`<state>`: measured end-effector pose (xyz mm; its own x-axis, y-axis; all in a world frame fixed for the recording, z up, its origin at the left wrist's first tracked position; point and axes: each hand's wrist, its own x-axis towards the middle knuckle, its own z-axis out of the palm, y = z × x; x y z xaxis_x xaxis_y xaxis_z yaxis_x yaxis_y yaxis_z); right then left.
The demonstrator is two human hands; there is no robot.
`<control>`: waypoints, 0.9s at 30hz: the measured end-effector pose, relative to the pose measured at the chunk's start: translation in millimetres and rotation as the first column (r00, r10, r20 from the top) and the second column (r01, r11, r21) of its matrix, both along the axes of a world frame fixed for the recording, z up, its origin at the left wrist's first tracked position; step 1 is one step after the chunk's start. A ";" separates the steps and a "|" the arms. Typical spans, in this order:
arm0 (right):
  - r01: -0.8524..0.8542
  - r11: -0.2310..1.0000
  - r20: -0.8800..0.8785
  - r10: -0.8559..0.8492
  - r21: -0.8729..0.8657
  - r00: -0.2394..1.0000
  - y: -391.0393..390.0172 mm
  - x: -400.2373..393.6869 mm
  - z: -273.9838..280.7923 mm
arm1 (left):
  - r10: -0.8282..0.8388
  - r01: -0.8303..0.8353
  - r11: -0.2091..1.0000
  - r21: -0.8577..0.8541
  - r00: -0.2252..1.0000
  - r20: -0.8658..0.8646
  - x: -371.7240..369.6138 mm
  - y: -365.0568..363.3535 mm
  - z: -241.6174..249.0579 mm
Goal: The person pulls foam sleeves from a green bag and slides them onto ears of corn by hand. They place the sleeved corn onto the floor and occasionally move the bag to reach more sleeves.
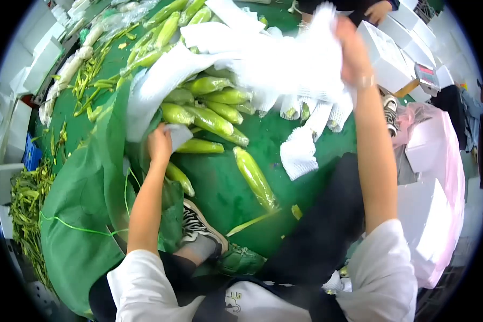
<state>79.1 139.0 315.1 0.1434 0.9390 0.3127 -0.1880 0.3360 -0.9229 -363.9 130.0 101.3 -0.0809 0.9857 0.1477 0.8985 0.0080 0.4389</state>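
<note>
**Both hands busy over the corn pile**

The left hand point(159, 144) is reaching down to the heap, fingers pinched on a small white foam sleeve point(178, 135) right at the near side of the corn pile point(209, 110). The right hand point(353, 51) is lifted high, closed around a bunch of white foam netting point(300, 56) that is hanging over the cobs.

The green mesh sack point(86, 193) is lying slumped open at the left, its mouth facing the heap; whether any cobs are sitting inside it is hidden. White foam boxes point(386, 53) are stacking up along the far right edge, their contents out of sight.

Everything is resting on a green floor covering point(220, 188). One loose husked cob point(255, 177) is lying alone toward the near middle, with a few sleeved cobs point(311, 112) beyond it. Husk trimmings point(29, 198) are trailing down the left edge. Another person's hand point(378, 11) is working at the far edge. Bare green is showing between the lone cob and the person's shoe point(198, 225).
</note>
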 end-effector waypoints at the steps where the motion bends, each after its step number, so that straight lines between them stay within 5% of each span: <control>1: -0.003 0.998 0.118 0.011 -0.065 0.993 -30.9 -6.9 -31.4 | 0.014 -0.014 1.000 -0.003 1.000 0.006 4.3 -1.9 0.5; 3: -0.073 0.933 0.042 0.093 -0.353 0.995 -99.9 -35.1 -87.1 | 0.023 -0.008 0.972 0.237 0.998 -0.061 22.5 -8.4 10.8; 4: -0.103 0.917 0.000 0.112 -0.384 0.994 -125.1 -42.2 -117.4 | 0.020 -0.004 0.974 0.227 0.997 -0.070 35.0 -19.3 26.4; 6: -0.259 0.841 -0.263 0.145 -0.475 0.954 -153.7 -59.2 -165.8 | 0.057 0.039 0.873 0.487 0.982 -0.181 72.3 -56.2 58.6; 8: -0.407 0.779 -0.541 0.105 -0.477 0.834 -172.4 -87.1 -182.1 | -0.341 0.304 0.845 0.440 0.940 0.006 114.0 -82.5 51.3; 9: -0.449 0.751 -0.545 0.143 -0.484 0.826 -179.4 -89.9 -208.2 | -0.469 0.406 0.882 0.239 0.805 0.362 138.4 -103.9 49.3; 10: -0.484 0.715 -0.588 0.125 -0.505 0.799 -190.4 -99.0 -235.2 | -0.403 0.521 0.853 0.011 0.645 0.649 158.7 -124.4 15.5; 11: -0.454 0.725 -0.647 0.015 -0.518 0.763 -206.9 -107.3 -242.1 | 0.048 0.670 0.677 -0.304 0.372 0.927 170.2 -148.1 7.1; 12: -0.419 0.736 -0.694 -0.095 -0.532 0.714 -223.3 -113.5 -247.5 | 0.113 0.653 0.695 -0.301 0.314 0.943 178.4 -176.8 1.0; 15: 0.001 0.758 -0.178 -0.154 -0.653 0.972 -269.1 -101.6 -289.0 | 0.416 0.526 0.758 -0.386 0.066 0.907 202.6 -231.3 -49.2; 18: 0.072 0.777 -0.185 -0.238 -0.625 0.953 -273.6 -64.3 -311.5 | 0.471 0.310 0.862 -0.400 -0.199 0.860 211.0 -227.0 -42.1; 19: 0.010 0.657 -0.326 -0.387 -0.753 0.862 -258.5 -70.9 -278.7 | 0.348 0.200 0.924 -0.325 -0.095 0.933 206.3 -219.0 -62.5; 20: 0.060 0.701 -0.291 -0.371 -0.711 0.882 -246.2 -87.5 -262.5 | 0.251 0.093 0.954 -0.285 0.273 0.929 197.8 -211.8 -59.2; 21: 0.199 0.743 0.080 -0.194 -0.639 0.978 -246.7 -83.7 -312.1 | 0.250 -0.032 0.963 -0.266 0.465 0.850 193.3 -212.5 -75.2; 22: 0.290 0.806 0.460 -0.025 -0.516 0.888 -243.4 -79.1 -369.5 | 0.259 -0.150 0.966 -0.213 0.629 0.733 191.7 -211.1 -95.3; 24: 0.209 0.749 0.400 0.080 -0.628 0.913 -250.7 -87.5 -388.4 | 0.432 -0.242 0.885 -0.399 0.746 0.506 194.2 -227.3 -108.2; 25: 0.089 0.699 0.200 0.078 -0.709 0.977 -261.7 -98.3 -375.7 | 0.342 -0.049 0.875 -0.481 0.767 0.544 190.5 -234.0 -111.2; 27: 0.127 0.706 0.239 0.062 -0.697 0.969 -278.3 -121.3 -332.4 | 0.407 0.152 0.789 -0.596 0.597 0.691 190.4 -245.4 -105.6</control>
